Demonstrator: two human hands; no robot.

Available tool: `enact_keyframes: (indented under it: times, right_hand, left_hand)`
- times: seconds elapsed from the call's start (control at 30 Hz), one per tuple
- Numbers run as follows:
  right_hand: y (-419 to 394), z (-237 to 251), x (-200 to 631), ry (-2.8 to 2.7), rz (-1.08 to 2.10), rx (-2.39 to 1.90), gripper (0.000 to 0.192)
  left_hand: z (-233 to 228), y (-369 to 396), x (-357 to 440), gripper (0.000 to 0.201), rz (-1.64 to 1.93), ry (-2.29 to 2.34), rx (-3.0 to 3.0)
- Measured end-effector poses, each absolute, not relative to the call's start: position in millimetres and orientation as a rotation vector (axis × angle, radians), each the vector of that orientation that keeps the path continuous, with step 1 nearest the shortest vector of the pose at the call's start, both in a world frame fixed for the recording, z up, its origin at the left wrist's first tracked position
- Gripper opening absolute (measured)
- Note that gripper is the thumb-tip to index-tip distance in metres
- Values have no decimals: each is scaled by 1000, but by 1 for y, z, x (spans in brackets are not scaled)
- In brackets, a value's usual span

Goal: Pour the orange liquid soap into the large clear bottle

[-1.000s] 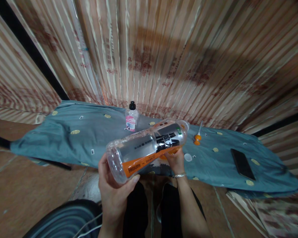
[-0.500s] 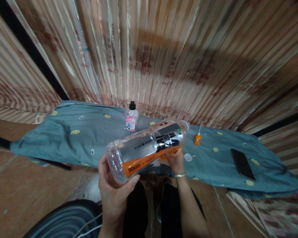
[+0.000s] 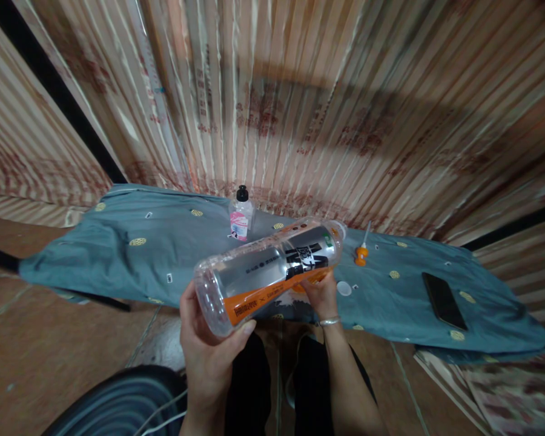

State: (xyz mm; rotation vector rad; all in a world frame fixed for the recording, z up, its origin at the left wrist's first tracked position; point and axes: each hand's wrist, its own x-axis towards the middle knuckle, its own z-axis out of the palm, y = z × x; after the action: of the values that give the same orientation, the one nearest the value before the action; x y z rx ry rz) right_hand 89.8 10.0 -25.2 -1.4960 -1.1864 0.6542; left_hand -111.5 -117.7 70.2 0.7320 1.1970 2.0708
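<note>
A large clear plastic bottle (image 3: pixel 258 266) with a silver, black and orange label lies tilted in the air between both hands, its base toward the lower left and its neck toward the upper right. My left hand (image 3: pixel 209 345) grips the base end, thumb along the near side. My right hand (image 3: pixel 322 297), with a bracelet at the wrist, holds the bottle from below near its neck; most of its fingers are hidden behind it. Past the neck, an orange dropper-like item with a pale thin tip (image 3: pixel 361 254) is on the cloth. A white round disc (image 3: pixel 344 289) lies near my right hand.
A blue-green cloth (image 3: pixel 95 254) covers the long narrow surface. On it stand a small clear bottle with black cap and pink label (image 3: pixel 240 221) and, at right, a dark phone (image 3: pixel 444 300). Striped curtains (image 3: pixel 272 109) hang behind. A dark ribbed round object (image 3: pixel 122 402) is at lower left.
</note>
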Motion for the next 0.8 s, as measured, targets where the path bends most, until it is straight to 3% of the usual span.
enact_keyframes:
  times: [0.8]
  right_hand:
    - [9,-18,86,-1126,771,-1446,73]
  left_hand:
    - [68,-118,-112,86,2078,1204,761]
